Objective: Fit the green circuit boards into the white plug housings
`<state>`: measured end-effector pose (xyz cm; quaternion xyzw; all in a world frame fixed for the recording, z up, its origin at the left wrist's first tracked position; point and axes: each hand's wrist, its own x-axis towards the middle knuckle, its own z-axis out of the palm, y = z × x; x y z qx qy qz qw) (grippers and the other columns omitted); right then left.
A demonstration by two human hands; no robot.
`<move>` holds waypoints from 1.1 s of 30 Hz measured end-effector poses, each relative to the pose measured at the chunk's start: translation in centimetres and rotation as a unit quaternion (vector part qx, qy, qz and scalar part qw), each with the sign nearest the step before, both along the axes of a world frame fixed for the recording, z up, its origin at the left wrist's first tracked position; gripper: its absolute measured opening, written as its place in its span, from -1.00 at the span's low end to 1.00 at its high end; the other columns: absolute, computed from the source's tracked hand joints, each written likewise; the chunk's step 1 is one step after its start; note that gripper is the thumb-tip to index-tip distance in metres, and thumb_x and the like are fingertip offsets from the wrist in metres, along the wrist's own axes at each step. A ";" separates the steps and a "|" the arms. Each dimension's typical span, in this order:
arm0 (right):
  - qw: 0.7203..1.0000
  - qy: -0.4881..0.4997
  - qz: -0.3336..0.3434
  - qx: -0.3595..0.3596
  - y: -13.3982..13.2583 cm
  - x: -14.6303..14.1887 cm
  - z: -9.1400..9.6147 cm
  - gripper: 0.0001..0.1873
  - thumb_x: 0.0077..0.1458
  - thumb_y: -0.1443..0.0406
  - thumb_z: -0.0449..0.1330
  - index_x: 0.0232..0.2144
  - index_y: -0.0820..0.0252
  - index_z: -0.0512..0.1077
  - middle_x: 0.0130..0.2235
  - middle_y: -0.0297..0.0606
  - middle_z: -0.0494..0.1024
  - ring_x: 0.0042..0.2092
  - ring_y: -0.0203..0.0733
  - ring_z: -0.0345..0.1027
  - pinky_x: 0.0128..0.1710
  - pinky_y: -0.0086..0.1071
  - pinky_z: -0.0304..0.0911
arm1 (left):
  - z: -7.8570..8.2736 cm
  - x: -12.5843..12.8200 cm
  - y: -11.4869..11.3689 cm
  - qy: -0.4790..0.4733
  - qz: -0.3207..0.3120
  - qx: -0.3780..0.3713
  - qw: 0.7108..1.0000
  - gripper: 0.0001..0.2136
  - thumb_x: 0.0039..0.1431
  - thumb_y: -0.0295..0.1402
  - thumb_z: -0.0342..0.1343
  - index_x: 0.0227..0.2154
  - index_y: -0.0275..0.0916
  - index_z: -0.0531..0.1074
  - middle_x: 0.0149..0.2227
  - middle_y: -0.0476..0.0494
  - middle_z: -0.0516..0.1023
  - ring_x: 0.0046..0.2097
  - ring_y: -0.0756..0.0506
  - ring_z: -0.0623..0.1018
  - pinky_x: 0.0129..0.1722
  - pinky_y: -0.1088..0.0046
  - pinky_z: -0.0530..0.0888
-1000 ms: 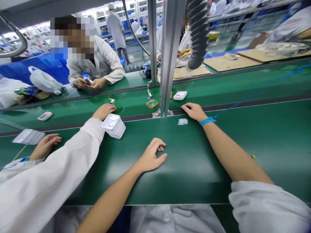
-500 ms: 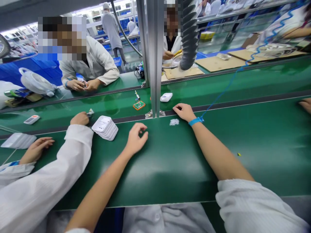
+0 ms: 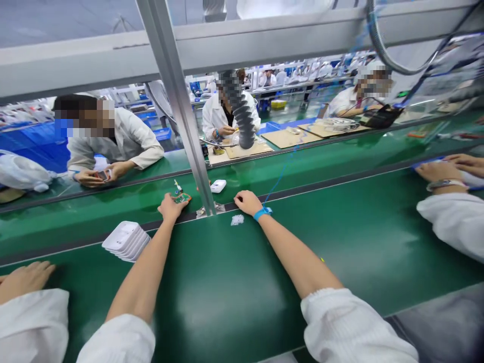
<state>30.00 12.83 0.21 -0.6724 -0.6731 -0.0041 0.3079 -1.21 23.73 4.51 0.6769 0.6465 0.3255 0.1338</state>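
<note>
My left hand (image 3: 170,207) reaches over the far edge of the bench. Its thumb and fingers close on the near left side of a green circuit board (image 3: 183,197) with an orange rim; part of the grip is hidden. A small part with a wire (image 3: 177,187) stands up behind the board. My right hand (image 3: 248,202) rests at the dark ledge, fingers curled; whatever may be inside is hidden. A blue wrist strap (image 3: 262,214) with a coiled cord is round that wrist. A little pile of clear small pieces (image 3: 237,220) lies just in front of it.
A stack of white plastic housings (image 3: 126,241) leans beside my left forearm. A white housing (image 3: 218,186) lies beyond the metal post (image 3: 191,131). Co-workers' hands are at the left (image 3: 26,280) and right (image 3: 446,171). A ribbed hose (image 3: 242,116) hangs ahead.
My left hand has moved forward from above the bench to the circuit board. My right hand stays at the ledge. The view has tilted up and turned right; the neighbour's arm at left has drawn back.
</note>
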 end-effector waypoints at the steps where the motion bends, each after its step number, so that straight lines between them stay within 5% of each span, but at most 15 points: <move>1: 1.000 -0.005 -0.003 0.006 -0.1 0.0 0.0 -0.81 0.21 0.31 0.19 -0.40 0.18 0.58 -0.30 -0.20 0.66 -0.26 -0.16 0.43 -0.24 -0.36 0.24 | -0.3 -0.1 -0.8 -0.004 0.004 0.010 1.000 -0.37 -0.14 -0.15 0.46 -0.09 -0.22 0.25 -0.10 -0.30 0.61 0.05 -0.40 0.58 0.16 -0.15 0.35; 7: 0.995 -0.029 -0.038 0.085 -1.5 0.1 -0.2 -0.75 0.25 0.31 0.08 -0.39 0.23 0.52 -0.27 -0.03 0.61 -0.18 -0.02 0.35 -0.10 -0.20 0.22 | -2.7 -1.8 -10.1 -0.089 -0.057 0.075 0.992 -0.30 -0.16 -0.08 0.43 0.02 -0.18 0.26 -0.08 -0.19 0.61 0.02 -0.25 0.59 0.14 0.11 0.41; 11: 0.987 -0.037 -0.046 0.147 -2.2 -0.2 -0.2 -0.71 0.28 0.26 0.01 -0.35 0.21 0.49 -0.26 0.02 0.56 -0.16 0.06 0.31 -0.10 -0.10 0.17 | -2.9 -5.0 -16.8 -0.040 -0.173 0.067 0.982 -0.32 -0.15 -0.09 0.43 0.03 -0.17 0.32 -0.08 -0.17 0.57 0.00 -0.23 0.56 0.12 0.11 0.36; 14: 0.977 -0.056 -0.025 0.204 -3.3 -1.4 0.0 -0.70 0.31 0.23 0.00 -0.35 0.19 0.47 -0.29 0.01 0.54 -0.21 0.03 0.30 -0.16 -0.11 0.16 | -2.4 -7.0 -19.4 0.056 -0.304 0.006 0.951 -0.23 -0.26 -0.01 0.48 0.05 -0.14 0.39 -0.09 -0.15 0.56 0.02 -0.28 0.52 0.11 0.06 0.29; 16: 0.971 -0.075 0.007 0.228 -4.9 -3.3 0.5 -0.69 0.34 0.22 -0.01 -0.33 0.20 0.48 -0.31 -0.02 0.53 -0.23 0.00 0.31 -0.17 -0.14 0.17 | -2.2 -7.5 -20.0 0.048 -0.355 -0.036 0.933 -0.32 -0.16 0.05 0.43 0.02 -0.14 0.43 -0.15 -0.12 0.56 -0.04 -0.24 0.52 0.06 0.12 0.31; 18: 0.970 -0.100 0.078 0.209 -7.0 -6.1 1.0 -0.71 0.35 0.23 0.01 -0.25 0.21 0.50 -0.31 -0.06 0.53 -0.22 -0.02 0.34 -0.17 -0.17 0.21 | -2.1 -7.3 -19.9 0.000 -0.328 -0.060 0.943 -0.51 0.08 0.02 0.28 -0.05 -0.18 0.44 -0.27 -0.06 0.54 -0.20 -0.13 0.52 -0.07 0.24 0.36; 22: 0.955 -0.059 0.288 0.049 -9.9 -12.6 1.6 -0.63 0.39 0.29 -0.03 0.11 0.27 0.43 -0.05 0.00 0.55 -0.03 0.01 0.39 0.00 -0.15 0.31 | -2.4 -6.0 -19.6 0.062 -0.277 -0.050 0.958 -0.64 0.09 -0.08 0.32 -0.16 -0.20 0.48 -0.27 -0.07 0.52 -0.18 -0.15 0.51 -0.17 0.28 0.32; 25: 0.930 0.028 0.364 -0.039 -9.7 -15.5 0.9 -0.60 0.39 0.28 -0.02 0.18 0.23 0.39 0.12 0.01 0.50 0.11 0.03 0.35 0.14 -0.06 0.28 | -2.7 -5.7 -19.9 0.104 -0.271 -0.044 0.956 -0.72 0.11 -0.15 0.35 -0.23 -0.21 0.51 -0.16 -0.13 0.55 -0.07 -0.20 0.52 -0.12 0.25 0.32; 29: 0.915 0.128 0.374 -0.074 -8.9 -15.8 -0.1 -0.76 0.35 0.23 0.10 -0.10 0.13 0.54 -0.06 -0.14 0.62 -0.01 -0.01 0.43 0.07 -0.08 0.30 | -3.2 -6.1 -19.9 0.061 -0.268 -0.042 0.960 -0.88 0.17 -0.30 0.32 -0.28 -0.19 0.54 -0.19 -0.12 0.59 -0.10 -0.17 0.54 -0.12 0.26 0.35; 33: 0.893 0.313 0.307 -0.101 -9.6 -15.0 -0.1 -0.72 0.20 0.14 0.29 -0.08 0.12 0.53 -0.27 -0.28 0.61 -0.29 -0.17 0.50 -0.22 -0.27 0.40 | -3.5 -6.3 -19.8 -0.003 -0.263 -0.018 0.965 -0.91 0.20 -0.29 0.29 -0.29 -0.17 0.55 -0.26 -0.07 0.63 -0.21 -0.12 0.56 -0.16 0.29 0.38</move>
